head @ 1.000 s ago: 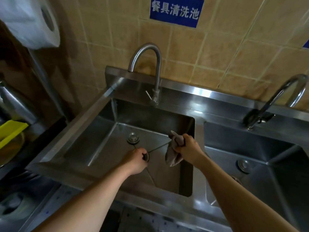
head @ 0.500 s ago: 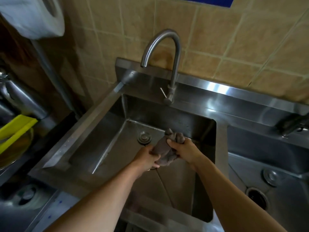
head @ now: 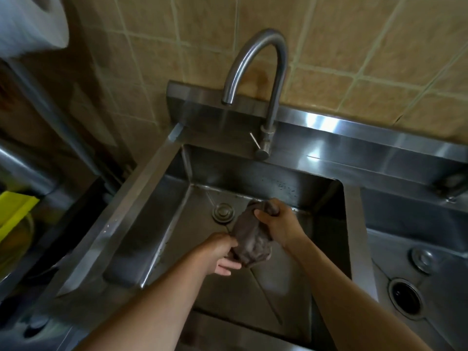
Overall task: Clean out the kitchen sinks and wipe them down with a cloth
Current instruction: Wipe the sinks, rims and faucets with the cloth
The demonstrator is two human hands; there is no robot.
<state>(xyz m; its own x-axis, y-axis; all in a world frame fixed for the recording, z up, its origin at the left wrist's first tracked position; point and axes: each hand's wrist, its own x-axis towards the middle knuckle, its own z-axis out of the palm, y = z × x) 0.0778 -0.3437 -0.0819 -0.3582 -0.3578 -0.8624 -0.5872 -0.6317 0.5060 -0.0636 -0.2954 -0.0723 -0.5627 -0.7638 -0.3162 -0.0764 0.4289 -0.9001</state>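
Note:
A bunched grey-brown cloth (head: 249, 236) hangs over the middle of the left steel sink (head: 167, 219). My right hand (head: 277, 221) grips its upper end, fingers curled round the fabric. My left hand (head: 220, 252) holds the lower end from the left, fingers tucked under the bundle. A round drain plug (head: 222, 212) sits on the basin floor just left of the cloth. The curved faucet (head: 268, 79) rises behind the basin; no water shows at its spout.
The right sink (head: 405, 249) lies past the divider, with an open drain hole (head: 406, 297) and a round plug (head: 421, 259). A paper roll (head: 30, 24) hangs top left. A yellow item (head: 15, 211) and metal shelving stand at the left. Tiled wall behind.
My left hand left the sink floor and took hold of the cloth's lower end. Both hands now hold it together. The view has moved closer and left over the left sink.

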